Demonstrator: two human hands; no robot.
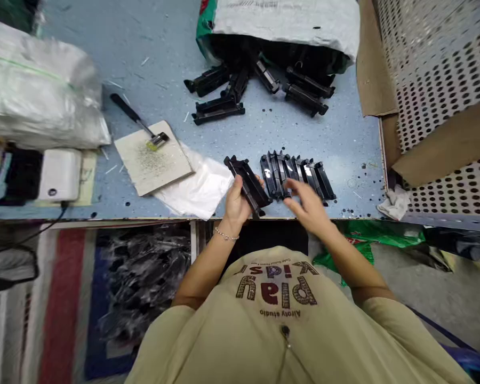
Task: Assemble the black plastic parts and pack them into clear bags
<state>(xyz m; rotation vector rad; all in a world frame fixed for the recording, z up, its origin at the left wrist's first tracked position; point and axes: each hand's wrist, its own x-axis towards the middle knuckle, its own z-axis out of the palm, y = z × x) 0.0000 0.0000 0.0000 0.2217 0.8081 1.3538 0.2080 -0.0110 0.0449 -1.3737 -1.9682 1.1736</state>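
My left hand (239, 202) is closed around a long, narrow black plastic part (248, 184) with small lugs at its ends, tilted above the table's front edge. It may be more than one piece; I cannot tell. Beside it, several similar black parts (296, 173) lie side by side in a row. My right hand (307, 207) is at the near end of that row, thumb and fingers apart. Its fingertips are very close to the parts, and whether they touch is unclear.
Loose black parts (218, 109) spill from a white and green sack (284, 21) at the back. Leftward are a hammer (138, 117) on a square board (152, 160), a white plastic sheet (204, 186), a white device (60, 175) and a bagged bundle (40, 90). A perforated panel (444, 80) stands right.
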